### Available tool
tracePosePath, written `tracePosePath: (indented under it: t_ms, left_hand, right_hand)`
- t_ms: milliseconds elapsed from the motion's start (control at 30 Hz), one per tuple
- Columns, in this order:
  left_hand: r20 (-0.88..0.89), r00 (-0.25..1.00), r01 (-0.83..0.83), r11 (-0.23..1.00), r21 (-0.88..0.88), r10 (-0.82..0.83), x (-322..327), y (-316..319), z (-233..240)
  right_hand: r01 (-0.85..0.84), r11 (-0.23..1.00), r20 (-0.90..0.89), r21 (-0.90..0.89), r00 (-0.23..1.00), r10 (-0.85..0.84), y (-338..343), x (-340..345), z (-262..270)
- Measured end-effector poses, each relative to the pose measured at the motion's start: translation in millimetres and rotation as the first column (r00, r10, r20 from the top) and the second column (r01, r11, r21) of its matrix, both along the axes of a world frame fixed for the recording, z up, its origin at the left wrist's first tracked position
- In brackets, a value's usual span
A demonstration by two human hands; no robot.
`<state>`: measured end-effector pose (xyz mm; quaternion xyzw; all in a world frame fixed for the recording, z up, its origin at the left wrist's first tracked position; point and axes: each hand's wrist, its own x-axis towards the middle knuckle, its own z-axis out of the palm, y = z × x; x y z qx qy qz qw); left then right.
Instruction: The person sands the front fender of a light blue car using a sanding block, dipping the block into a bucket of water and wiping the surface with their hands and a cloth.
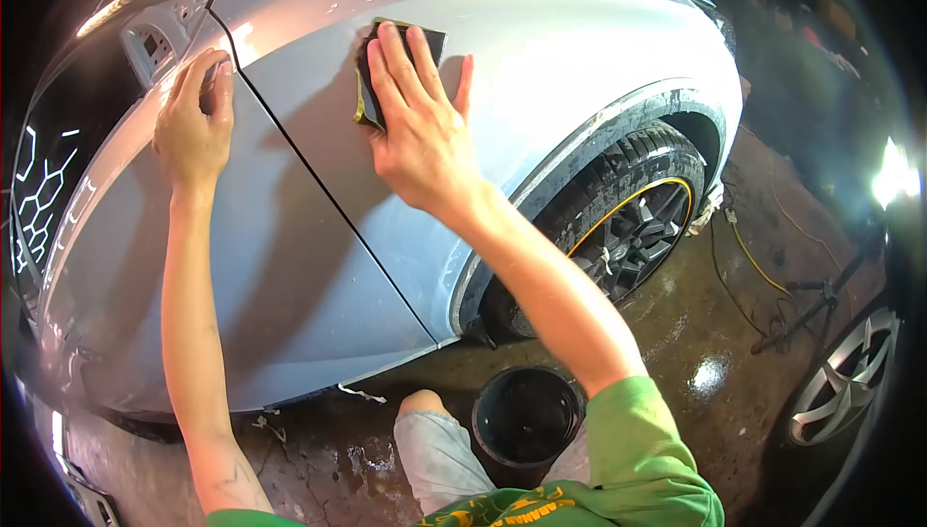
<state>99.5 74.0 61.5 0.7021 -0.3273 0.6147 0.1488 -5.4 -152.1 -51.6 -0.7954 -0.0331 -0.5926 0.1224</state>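
My right hand lies over a black sanding pad with ragged olive-yellow edges, pressing it against the pale grey front fender of a car. Three of its fingers stretch across the pad, while the little finger stands off to the side. Left of the panel gap, my left hand rests on the upper part of the front door. Its fingers are bent, with thumb and forefinger close together; whether something small is between them cannot be made out.
The front wheel sits in the arch on the right. A black bucket of dark liquid stands between my knees. On the wet floor are cables, a lamp stand with a bright light, and a loose alloy wheel.
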Motion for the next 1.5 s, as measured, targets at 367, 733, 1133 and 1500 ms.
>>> tracePosePath:
  t_ms: [367,733,1133,1500]
  left_hand:
    - [-0.008,1.000,0.006,1.000,-0.018,-0.006,-0.6,-4.5,1.2]
    - [-0.006,0.998,-0.067,0.997,-0.044,0.067,-2.9,-10.5,2.7]
    - [-0.051,0.998,-0.028,0.997,-0.075,0.024,-11.4,-6.5,2.4]
    - [-0.039,0.997,-0.067,0.995,-0.073,0.064,-0.6,-3.8,-0.8]
  right_hand:
    - [0.116,0.991,0.008,-0.066,0.993,-0.116,-6.8,9.9,11.7]
    - [0.183,0.973,-0.013,0.139,0.983,-0.183,-163.7,-25.3,-4.6]
    - [0.068,0.995,0.128,-0.077,0.990,-0.058,-255.5,-8.4,-6.4]
    - [0.032,0.998,-0.315,-0.053,0.948,-0.047,32.5,-20.2,-165.1]
